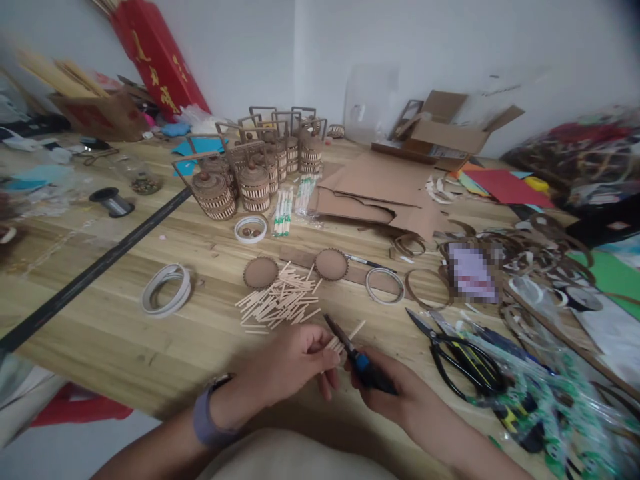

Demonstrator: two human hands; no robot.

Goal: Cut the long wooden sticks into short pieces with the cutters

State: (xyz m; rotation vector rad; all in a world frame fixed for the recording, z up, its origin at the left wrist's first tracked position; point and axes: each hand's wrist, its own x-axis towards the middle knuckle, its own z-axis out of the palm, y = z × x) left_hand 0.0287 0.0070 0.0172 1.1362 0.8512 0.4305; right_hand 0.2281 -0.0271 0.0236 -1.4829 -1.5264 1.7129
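My left hand is closed in a pinch on a thin wooden stick whose far end pokes out to the right. My right hand grips small black and blue cutters, their jaws around the stick close to my left fingertips. Just beyond both hands lies a pile of short cut wooden sticks. Two round toothed cardboard discs lie behind the pile on the wooden table.
Black scissors and other tools lie to the right among plastic bags. White tape rings sit at left, a long black bar crosses the table. Several small woven baskets, cardboard sheets and an open box stand farther back.
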